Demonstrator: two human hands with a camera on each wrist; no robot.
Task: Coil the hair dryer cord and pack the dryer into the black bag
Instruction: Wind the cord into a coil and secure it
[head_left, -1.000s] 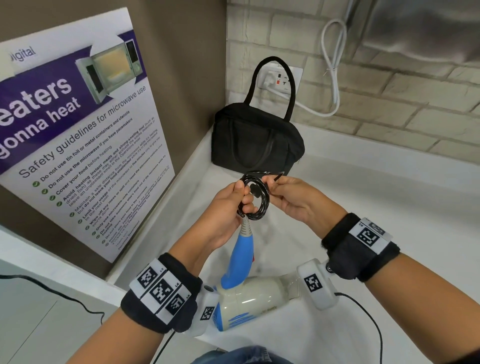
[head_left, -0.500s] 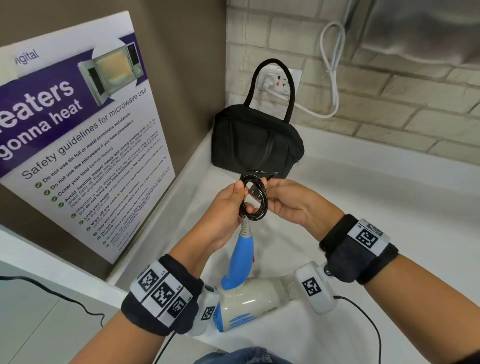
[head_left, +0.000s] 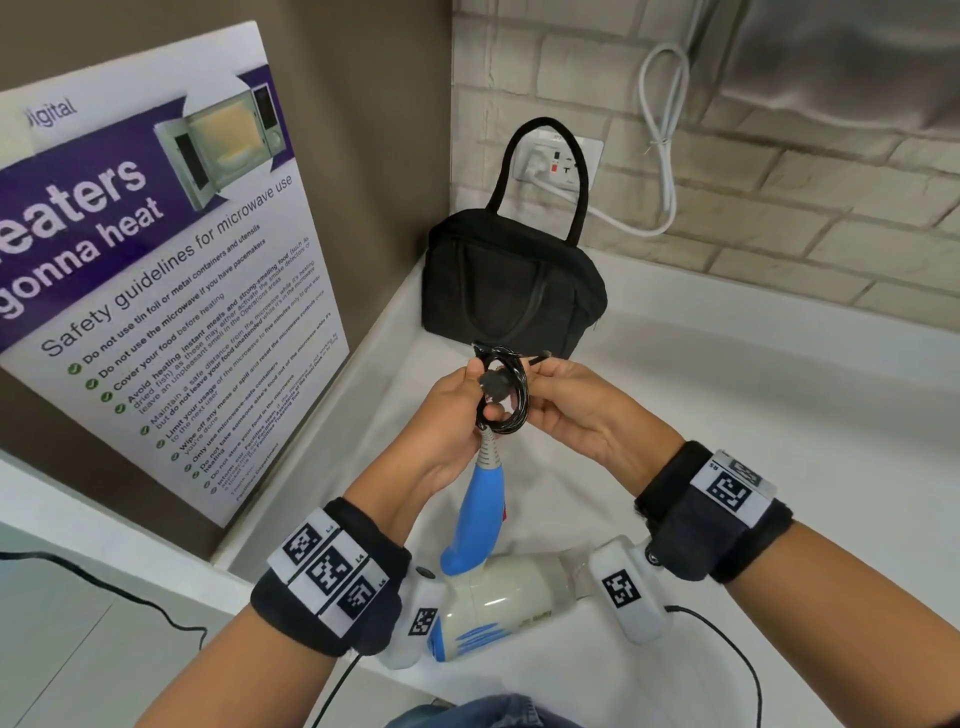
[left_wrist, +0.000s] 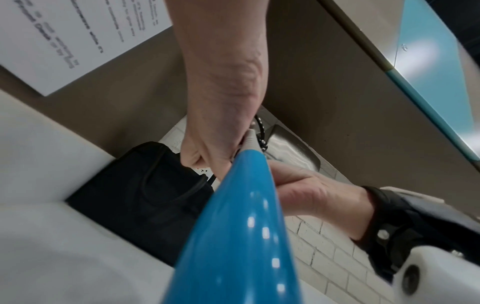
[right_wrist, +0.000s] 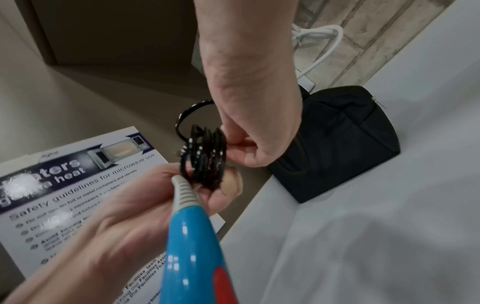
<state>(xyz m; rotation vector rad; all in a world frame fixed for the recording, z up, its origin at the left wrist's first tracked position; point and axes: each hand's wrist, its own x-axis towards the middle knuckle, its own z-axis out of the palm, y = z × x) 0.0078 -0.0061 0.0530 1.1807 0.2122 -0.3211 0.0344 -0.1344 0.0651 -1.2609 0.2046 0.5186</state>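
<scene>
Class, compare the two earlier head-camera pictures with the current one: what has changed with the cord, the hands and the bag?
Very little. The plug now shows against the coiled cord, nearer the left hand. The right hand still pinches the coil's far side, the hair dryer still hangs below, and the black bag remains shut on the counter.

Even, soft indoor light. Head view sharp, edges bowed. Both wrist views motion-blurred; specular glints on glossy blue plastic dryer handle (left_wrist: 241, 236).
</scene>
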